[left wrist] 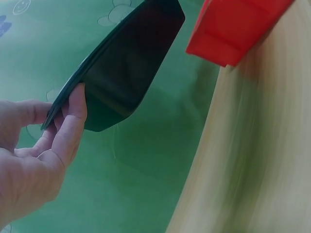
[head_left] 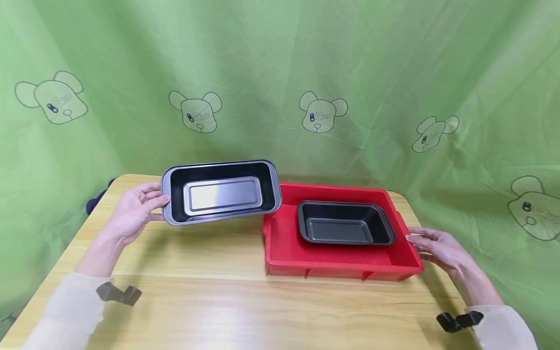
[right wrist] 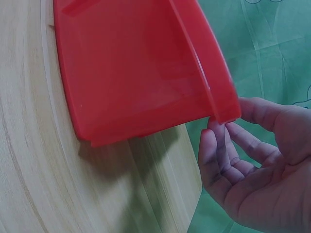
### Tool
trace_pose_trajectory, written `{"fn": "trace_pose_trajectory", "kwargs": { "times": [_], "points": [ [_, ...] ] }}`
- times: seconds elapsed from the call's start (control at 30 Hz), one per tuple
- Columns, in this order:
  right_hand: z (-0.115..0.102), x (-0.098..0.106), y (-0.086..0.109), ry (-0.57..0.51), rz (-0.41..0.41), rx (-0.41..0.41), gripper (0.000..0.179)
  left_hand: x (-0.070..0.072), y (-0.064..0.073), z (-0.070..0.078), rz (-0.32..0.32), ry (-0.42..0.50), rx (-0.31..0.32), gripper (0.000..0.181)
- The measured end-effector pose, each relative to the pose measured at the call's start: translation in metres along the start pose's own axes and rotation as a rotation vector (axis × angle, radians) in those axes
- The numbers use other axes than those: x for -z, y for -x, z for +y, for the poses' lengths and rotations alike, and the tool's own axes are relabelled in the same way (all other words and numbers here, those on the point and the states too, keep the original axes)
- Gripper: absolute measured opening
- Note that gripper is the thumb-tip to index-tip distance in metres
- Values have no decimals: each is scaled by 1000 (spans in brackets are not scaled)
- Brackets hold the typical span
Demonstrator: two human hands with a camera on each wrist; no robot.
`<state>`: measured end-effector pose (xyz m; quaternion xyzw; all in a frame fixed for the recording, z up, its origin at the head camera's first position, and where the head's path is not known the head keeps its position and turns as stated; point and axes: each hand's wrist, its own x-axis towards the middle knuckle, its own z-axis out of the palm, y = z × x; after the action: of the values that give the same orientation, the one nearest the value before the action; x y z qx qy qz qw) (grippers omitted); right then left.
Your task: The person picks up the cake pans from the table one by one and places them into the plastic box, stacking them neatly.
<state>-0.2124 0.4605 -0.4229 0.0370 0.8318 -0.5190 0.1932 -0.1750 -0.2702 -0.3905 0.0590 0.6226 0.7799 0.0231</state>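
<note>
A dark loaf pan (head_left: 223, 192) hangs above the left part of the table, its inside turned towards me. My left hand (head_left: 136, 210) pinches its left rim, thumb on the inner face and fingers behind, as the left wrist view (left wrist: 48, 145) also shows. A red plastic bin (head_left: 332, 268) stands on the table to the right. Inside it a second dark loaf pan (head_left: 345, 226) lies tilted a little. At the bin's right end, my right hand (head_left: 437, 248) grips the rim; in the right wrist view its thumb and curled fingers (right wrist: 209, 145) are on either side of that rim.
The wooden table (head_left: 210, 301) reaches back to a green curtain (head_left: 262, 58) printed with mouse-like heads. A dark object (head_left: 94, 203) shows partly beyond the table's left edge. Each sleeve carries a black strap piece, one of them on the right wrist (head_left: 459, 321).
</note>
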Motion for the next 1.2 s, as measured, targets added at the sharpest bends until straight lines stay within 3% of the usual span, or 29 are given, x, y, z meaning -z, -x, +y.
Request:
{"fn": "trace_pose_trajectory", "kwargs": {
  "times": [0.23,0.43,0.7,1.2],
  "points": [
    [0,0,1,-54,-8,6,20,-19,-8,-3,-6,-15,38,23],
    [-2,0,0,-77,-10,3,19,-40,-18,-5,8,-82,83,37],
    [-2,0,0,-80,-17,9,19,-67,-31,-10,-1,-123,95,48],
    [0,1,1,-55,-18,0,24,-109,-52,-19,-15,-103,125,44]
  ]
}}
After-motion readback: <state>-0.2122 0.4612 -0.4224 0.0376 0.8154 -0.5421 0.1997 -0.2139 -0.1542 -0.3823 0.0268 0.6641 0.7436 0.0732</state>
